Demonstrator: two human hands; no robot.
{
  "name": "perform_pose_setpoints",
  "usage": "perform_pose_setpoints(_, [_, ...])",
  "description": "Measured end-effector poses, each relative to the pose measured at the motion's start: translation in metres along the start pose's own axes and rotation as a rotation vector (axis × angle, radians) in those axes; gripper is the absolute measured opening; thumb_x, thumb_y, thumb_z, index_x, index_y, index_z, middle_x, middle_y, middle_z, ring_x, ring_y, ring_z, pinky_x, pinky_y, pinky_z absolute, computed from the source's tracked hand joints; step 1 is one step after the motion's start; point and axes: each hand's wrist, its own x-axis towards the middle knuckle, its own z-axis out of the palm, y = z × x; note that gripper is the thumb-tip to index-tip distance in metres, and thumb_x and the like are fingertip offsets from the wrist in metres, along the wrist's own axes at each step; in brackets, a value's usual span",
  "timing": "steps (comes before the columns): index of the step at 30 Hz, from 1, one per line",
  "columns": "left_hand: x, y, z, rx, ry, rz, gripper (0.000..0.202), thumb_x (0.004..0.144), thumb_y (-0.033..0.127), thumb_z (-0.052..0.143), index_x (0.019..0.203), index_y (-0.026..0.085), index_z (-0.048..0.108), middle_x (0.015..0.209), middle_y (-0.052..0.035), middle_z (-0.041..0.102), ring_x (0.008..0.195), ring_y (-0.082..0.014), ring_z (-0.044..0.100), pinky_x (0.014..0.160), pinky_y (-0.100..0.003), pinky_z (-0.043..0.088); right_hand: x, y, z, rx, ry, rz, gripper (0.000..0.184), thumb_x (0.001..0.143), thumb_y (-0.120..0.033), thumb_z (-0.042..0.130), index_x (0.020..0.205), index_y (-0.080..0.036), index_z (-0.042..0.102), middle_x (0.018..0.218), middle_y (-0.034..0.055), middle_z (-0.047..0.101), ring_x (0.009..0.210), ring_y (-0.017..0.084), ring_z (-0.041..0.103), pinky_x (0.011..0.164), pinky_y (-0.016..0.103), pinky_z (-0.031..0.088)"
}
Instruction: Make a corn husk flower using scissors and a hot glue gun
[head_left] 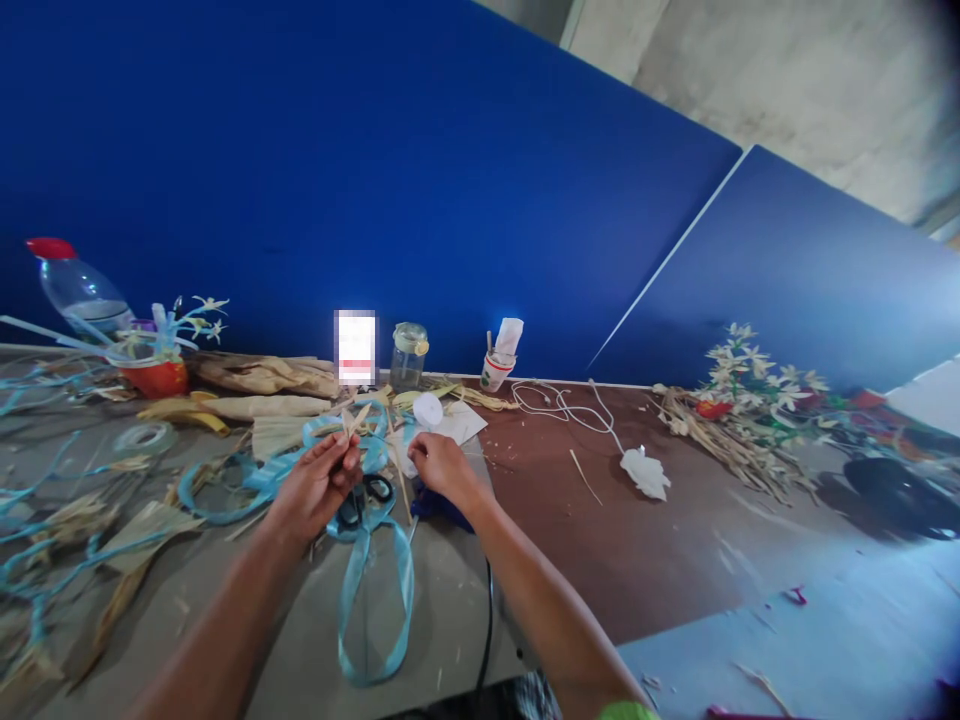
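My left hand (319, 485) is closed in a pinch on a small straw-coloured star-shaped flower (354, 418) made of dried husk, held just above the table. My right hand (442, 465) rests with fingers curled beside a white roll of tape (428, 410) and white paper (461, 422); what its fingers hold is hidden. Between the hands lie black-handled scissors (367, 495) and loops of light blue ribbon (371, 590). A dark blue object (442, 508) with a black cord (487, 625) lies under my right wrist.
Dried husks (262, 375), a red pot of blue flowers (154, 375), a plastic bottle (79, 290), a glass jar (409, 355), a paper cup (496, 368), a white cord (562, 405) and a bunch of husk flowers (739, 400) line the blue wall.
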Motion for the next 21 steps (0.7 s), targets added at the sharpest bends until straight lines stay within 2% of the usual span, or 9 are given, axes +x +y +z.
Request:
perform_pose_setpoints(4, [0.001,0.008,-0.001,-0.139,-0.024,-0.011,0.003,0.078,0.010,0.061,0.078,0.011,0.058,0.053,0.0054,0.046,0.039,-0.0027,0.035,0.040,-0.016,0.034,0.005,-0.002,-0.001,-0.089,0.038,-0.023,0.021,0.086,-0.019,0.047,0.088,-0.017,0.068,0.092,0.0085,0.071,0.085,0.018,0.063,0.072,0.024,0.040])
perform_pose_setpoints(8, [0.002,0.014,-0.003,-0.216,0.036,-0.015,0.005,0.080,0.007,0.059,0.078,0.011,0.057,0.052,0.0069,0.044,0.038,-0.0021,0.034,0.041,-0.017,0.034,0.017,-0.008,-0.001,-0.202,0.019,0.002,0.026,0.089,-0.020,0.042,0.093,-0.017,0.067,0.095,0.0090,0.071,0.088,0.018,0.063,0.074,0.024,0.042])
perform_pose_setpoints(16, [0.000,0.015,-0.003,-0.204,0.021,0.059,0.004,0.082,0.008,0.057,0.081,0.012,0.058,0.054,0.0059,0.046,0.039,-0.0027,0.034,0.042,-0.018,0.035,0.027,-0.010,0.023,-0.264,-0.022,0.009,0.027,0.090,-0.022,0.040,0.099,-0.018,0.064,0.102,0.0104,0.066,0.090,0.018,0.063,0.074,0.025,0.045])
perform_pose_setpoints(21, [0.000,0.020,-0.008,-0.351,0.002,0.024,0.008,0.085,0.006,0.051,0.082,0.012,0.055,0.053,0.0072,0.044,0.038,-0.0019,0.034,0.041,-0.018,0.032,0.031,-0.011,0.029,-0.307,-0.028,0.015,0.026,0.089,-0.020,0.039,0.103,-0.018,0.061,0.111,0.0127,0.059,0.085,0.020,0.064,0.071,0.031,0.047])
